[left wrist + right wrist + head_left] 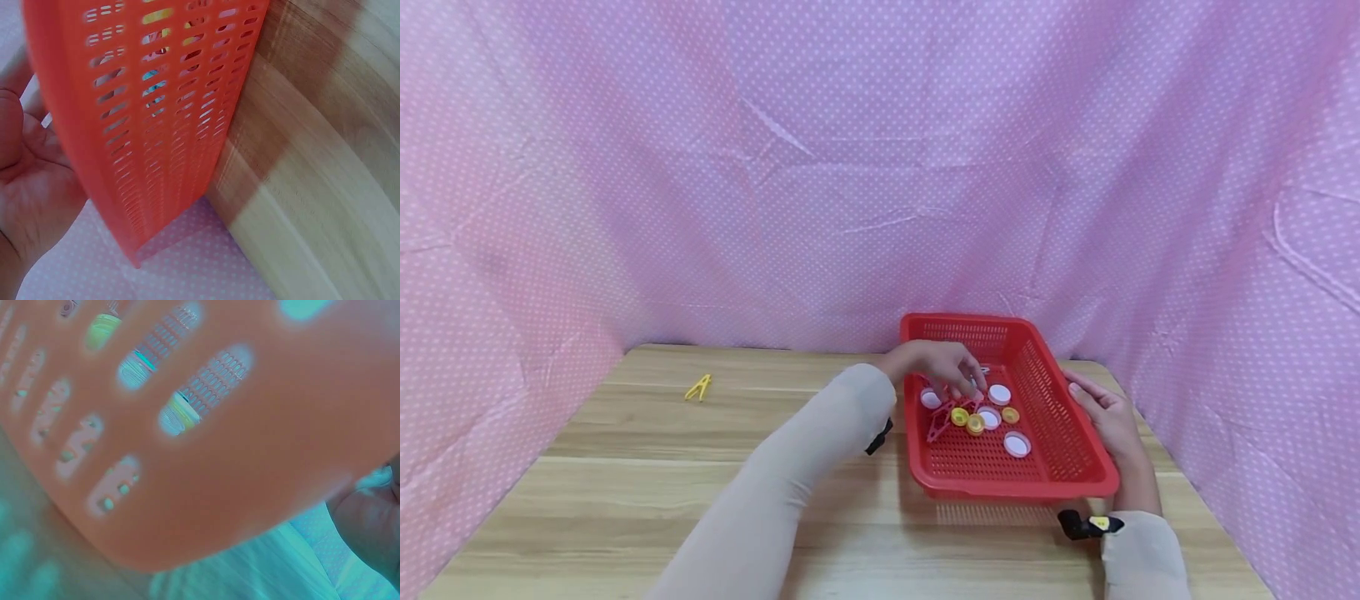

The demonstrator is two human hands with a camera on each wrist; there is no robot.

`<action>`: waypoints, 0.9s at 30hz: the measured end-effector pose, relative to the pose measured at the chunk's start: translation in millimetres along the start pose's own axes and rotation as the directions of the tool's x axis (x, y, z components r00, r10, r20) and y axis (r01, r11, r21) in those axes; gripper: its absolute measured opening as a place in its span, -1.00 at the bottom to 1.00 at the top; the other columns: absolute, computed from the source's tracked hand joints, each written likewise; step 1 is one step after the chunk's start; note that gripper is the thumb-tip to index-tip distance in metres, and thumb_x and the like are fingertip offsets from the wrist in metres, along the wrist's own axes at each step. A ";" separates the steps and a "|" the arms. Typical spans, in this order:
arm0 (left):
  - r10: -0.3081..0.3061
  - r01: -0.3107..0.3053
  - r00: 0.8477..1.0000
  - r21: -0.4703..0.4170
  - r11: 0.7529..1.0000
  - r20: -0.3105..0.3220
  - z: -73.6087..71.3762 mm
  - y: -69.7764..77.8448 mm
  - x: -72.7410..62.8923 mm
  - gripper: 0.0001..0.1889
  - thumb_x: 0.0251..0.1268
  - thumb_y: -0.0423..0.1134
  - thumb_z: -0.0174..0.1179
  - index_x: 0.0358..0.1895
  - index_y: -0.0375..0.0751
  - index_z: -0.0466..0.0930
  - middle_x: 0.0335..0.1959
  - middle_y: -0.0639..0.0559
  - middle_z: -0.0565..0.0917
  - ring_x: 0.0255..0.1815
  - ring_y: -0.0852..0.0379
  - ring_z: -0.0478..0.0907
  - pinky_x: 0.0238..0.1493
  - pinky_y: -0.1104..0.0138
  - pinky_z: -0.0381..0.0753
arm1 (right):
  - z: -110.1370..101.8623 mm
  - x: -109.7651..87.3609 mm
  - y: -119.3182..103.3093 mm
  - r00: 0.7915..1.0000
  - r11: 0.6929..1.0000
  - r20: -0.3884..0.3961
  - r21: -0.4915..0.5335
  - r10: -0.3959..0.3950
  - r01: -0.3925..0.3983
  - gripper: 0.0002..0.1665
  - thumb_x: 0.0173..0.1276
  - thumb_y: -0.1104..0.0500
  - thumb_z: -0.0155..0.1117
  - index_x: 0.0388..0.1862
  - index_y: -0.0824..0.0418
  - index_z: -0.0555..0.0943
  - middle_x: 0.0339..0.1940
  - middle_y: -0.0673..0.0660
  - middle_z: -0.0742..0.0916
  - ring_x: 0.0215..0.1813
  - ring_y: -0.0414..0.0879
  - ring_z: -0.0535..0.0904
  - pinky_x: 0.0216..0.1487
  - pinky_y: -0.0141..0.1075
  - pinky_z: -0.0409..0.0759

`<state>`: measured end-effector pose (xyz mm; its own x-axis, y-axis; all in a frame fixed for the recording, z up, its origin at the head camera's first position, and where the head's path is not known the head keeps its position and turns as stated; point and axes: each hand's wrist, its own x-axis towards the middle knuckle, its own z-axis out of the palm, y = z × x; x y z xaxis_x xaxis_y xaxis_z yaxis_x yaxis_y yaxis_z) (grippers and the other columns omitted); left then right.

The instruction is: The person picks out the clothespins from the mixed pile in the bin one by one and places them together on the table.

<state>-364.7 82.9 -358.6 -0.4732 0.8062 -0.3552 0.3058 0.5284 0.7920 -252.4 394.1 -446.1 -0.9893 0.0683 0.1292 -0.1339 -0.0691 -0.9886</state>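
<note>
A red plastic basket [981,485] with slotted walls stands at the right of the table. My left hand [951,367] reaches over its left rim, fingers spread and pointing down among small things. In the left wrist view the basket wall hides those fingertips. Under and beside them are pink clothes pegs [940,423], white discs with pink rims [1017,444] and yellow caps [959,417]. At the basket's right side my right hand [1108,417] grips the rim, its thumb on top and the other fingers partly hidden outside the wall.
A yellow clothes peg [698,388] lies alone on the far left of the wooden table [647,483]. Pink polka-dot cloth [820,183] hangs behind the table and along both sides. My left forearm [790,467] crosses above the middle of the table.
</note>
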 end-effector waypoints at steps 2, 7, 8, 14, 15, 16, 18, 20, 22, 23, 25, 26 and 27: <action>-0.033 0.034 0.999 -0.033 0.999 0.043 -0.6 -0.4 3.1 -0.56 0.36 -0.21 0.38 0.24 -0.27 0.61 -0.04 -0.09 0.69 0.04 -0.20 0.63 0.03 0.00 0.70 | -1.1 0.5 -0.3 1.000 1.000 0.005 -0.001 0.001 -0.001 -0.51 0.60 0.16 0.17 0.45 0.12 0.52 -0.08 -0.12 0.82 -0.13 -0.17 0.78 -0.19 -0.28 0.74; -0.144 0.153 0.976 -0.042 0.987 0.162 0.7 -3.5 10.7 -0.62 0.34 -0.20 0.40 0.17 -0.19 0.65 -0.01 -0.17 0.70 0.01 -0.14 0.66 0.14 -0.05 0.64 | -1.7 1.4 0.2 1.000 1.000 0.009 -0.011 -0.003 0.003 -0.51 0.60 0.17 0.16 0.46 0.14 0.51 -0.08 -0.11 0.82 -0.14 -0.17 0.78 -0.20 -0.29 0.74; -0.163 0.170 0.970 -0.027 0.985 0.179 1.3 -4.1 11.9 -0.65 0.34 -0.20 0.39 0.14 -0.17 0.66 -0.02 -0.18 0.71 0.00 -0.12 0.66 0.14 -0.06 0.64 | -1.5 1.3 0.5 1.000 1.000 0.004 -0.010 -0.003 0.003 -0.52 0.60 0.17 0.17 0.44 0.13 0.53 -0.08 -0.11 0.82 -0.15 -0.17 0.78 -0.21 -0.28 0.74; -0.217 0.214 0.956 0.037 0.976 0.199 3.8 -5.4 16.2 -0.70 0.33 -0.24 0.40 0.09 -0.13 0.70 -0.13 -0.03 0.75 0.04 -0.04 0.69 0.08 -0.05 0.67 | -0.7 1.0 -1.3 1.000 1.000 0.009 0.002 -0.002 0.002 -0.52 0.60 0.18 0.16 0.45 0.13 0.52 -0.07 -0.08 0.82 -0.13 -0.15 0.78 -0.19 -0.28 0.74; -0.224 0.221 0.953 0.040 0.975 0.202 4.1 -5.1 16.3 -0.70 0.32 -0.24 0.40 0.09 -0.13 0.71 -0.12 -0.03 0.75 0.05 -0.03 0.68 0.08 -0.06 0.67 | -0.6 1.3 -1.8 1.000 1.000 0.011 0.002 -0.003 0.003 -0.51 0.60 0.18 0.16 0.46 0.15 0.51 -0.07 -0.07 0.82 -0.13 -0.14 0.78 -0.19 -0.27 0.74; -0.234 0.231 0.950 0.039 0.972 0.209 4.7 -5.1 16.5 -0.70 0.32 -0.24 0.40 0.09 -0.12 0.71 -0.11 -0.03 0.75 0.05 -0.03 0.68 0.08 -0.06 0.67 | -0.2 1.3 -2.0 1.000 1.000 0.009 -0.002 -0.005 0.005 -0.51 0.60 0.18 0.16 0.46 0.16 0.51 -0.08 -0.07 0.82 -0.13 -0.14 0.78 -0.19 -0.27 0.74; -0.255 0.253 0.939 0.037 0.967 0.231 6.9 -5.0 17.2 -0.69 0.32 -0.24 0.40 0.11 -0.11 0.71 -0.08 -0.05 0.75 0.06 -0.01 0.67 0.09 -0.08 0.66 | 0.3 1.3 -2.2 1.000 1.000 0.009 -0.007 -0.002 0.002 -0.50 0.60 0.17 0.17 0.46 0.16 0.50 -0.07 -0.07 0.82 -0.13 -0.14 0.78 -0.18 -0.27 0.74; -0.271 0.273 0.931 0.027 0.962 0.243 9.8 -5.8 18.4 -0.70 0.31 -0.25 0.41 0.09 -0.10 0.73 -0.06 -0.07 0.75 0.05 0.01 0.67 0.06 -0.06 0.68 | 0.4 1.4 -1.3 1.000 1.000 0.004 -0.014 -0.003 0.003 -0.51 0.60 0.16 0.17 0.45 0.15 0.51 -0.08 -0.08 0.82 -0.14 -0.15 0.78 -0.19 -0.27 0.74; -0.268 0.275 0.931 0.008 0.961 0.246 12.9 -7.1 19.8 -0.71 0.28 -0.28 0.42 0.07 -0.10 0.74 -0.06 -0.07 0.75 0.03 0.01 0.67 0.04 -0.03 0.70 | 0.8 1.3 -0.7 1.000 1.000 -0.003 -0.021 -0.004 0.004 -0.52 0.59 0.16 0.18 0.44 0.14 0.53 -0.10 -0.09 0.82 -0.15 -0.16 0.78 -0.20 -0.27 0.74; -0.260 0.268 0.935 0.000 0.964 0.243 14.3 -7.9 20.9 -0.71 0.27 -0.29 0.43 0.06 -0.10 0.74 -0.07 -0.07 0.74 0.00 0.03 0.67 0.04 0.00 0.70 | 0.5 1.2 -0.6 1.000 1.000 -0.001 -0.023 -0.003 0.003 -0.53 0.59 0.15 0.18 0.43 0.12 0.54 -0.10 -0.09 0.82 -0.16 -0.16 0.78 -0.20 -0.28 0.74; -0.215 0.224 0.951 -0.014 0.975 0.221 17.1 -10.1 23.6 -0.71 0.25 -0.30 0.44 0.04 -0.12 0.74 -0.09 -0.05 0.73 -0.08 0.07 0.66 0.04 0.06 0.71 | -0.2 1.3 -0.1 1.000 1.000 -0.001 -0.024 -0.006 0.006 -0.55 0.60 0.16 0.17 0.41 0.10 0.57 -0.10 -0.10 0.82 -0.16 -0.17 0.78 -0.21 -0.28 0.74; -0.186 0.194 0.961 -0.020 0.981 0.204 18.5 -11.1 24.8 -0.71 0.24 -0.32 0.44 0.03 -0.13 0.73 -0.10 -0.04 0.72 -0.11 0.09 0.65 0.04 0.09 0.71 | -0.3 0.9 -0.1 1.000 1.000 -0.003 -0.025 -0.006 0.006 -0.56 0.60 0.16 0.17 0.40 0.09 0.58 -0.10 -0.10 0.82 -0.17 -0.18 0.78 -0.21 -0.28 0.74; -0.150 0.158 0.971 -0.027 0.987 0.185 19.9 -12.0 25.9 -0.70 0.24 -0.33 0.44 0.04 -0.16 0.72 -0.10 -0.04 0.71 -0.13 0.11 0.63 0.04 0.12 0.71 | -0.6 0.7 0.0 1.000 1.000 -0.006 -0.027 -0.005 0.005 -0.56 0.60 0.16 0.17 0.40 0.08 0.58 -0.10 -0.11 0.82 -0.17 -0.18 0.78 -0.22 -0.29 0.74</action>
<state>-364.2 102.7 -387.1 -0.3526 0.7528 -0.5558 0.2045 0.6416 0.7393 -253.0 394.7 -446.0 -0.9882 0.0743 0.1338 -0.1371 -0.0419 -0.9897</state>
